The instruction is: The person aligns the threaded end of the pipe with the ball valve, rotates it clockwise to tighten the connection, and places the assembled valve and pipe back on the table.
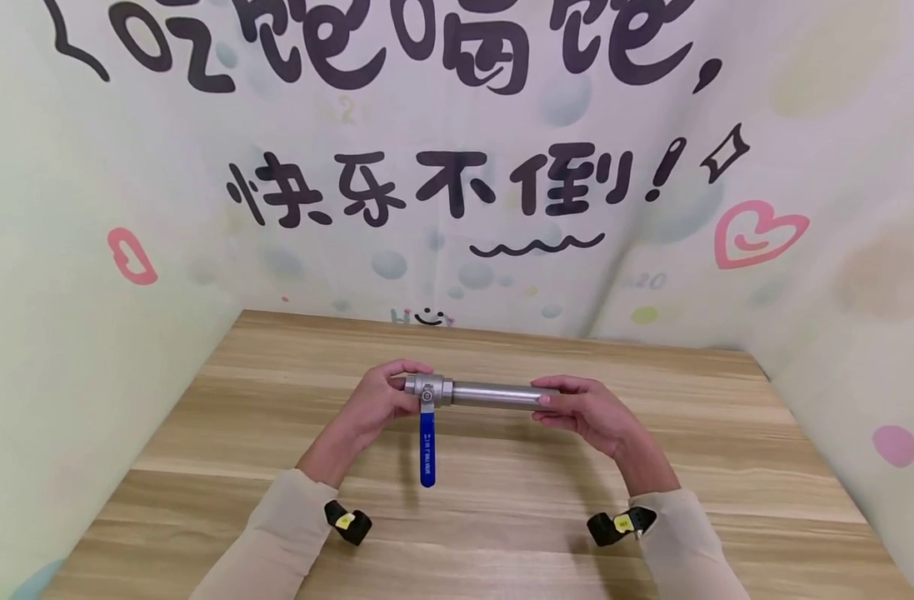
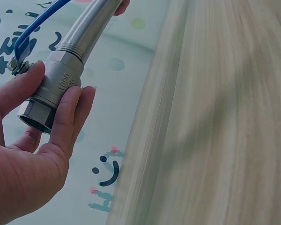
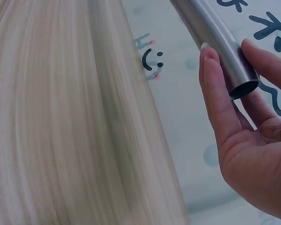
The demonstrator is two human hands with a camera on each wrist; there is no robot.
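Valve [image 1: 430,388] and pipe [image 1: 497,395], joined end to end in one line, are held up level over the table [image 1: 486,517], clear of its top. Nearest the viewer come two pale sleeves [image 1: 265,533], each with a black wrist camera [image 1: 349,523] at the cuff. Past them hangs the valve's blue handle [image 1: 427,450], pointing back toward the person. Beyond its tip, the left hand [image 1: 377,404] pinches the valve body, thumb on one side and fingers on the other; the right hand [image 1: 595,412] pinches the pipe near its open far end, the fingertips just short of the rim.

Both parts look like bare metal: probably stiff, hard to damage and rather heavy for their size, with most of the weight likely at the valve. The smooth round pipe may slip or roll in the fingers, while the flat-sided collar at the valve's end should give a surer hold. The handle seems a poor place to grip, since it might swing. Farther off, beyond the table's back edge, hangs a pale printed wall cloth [image 1: 457,275] with dark lettering.
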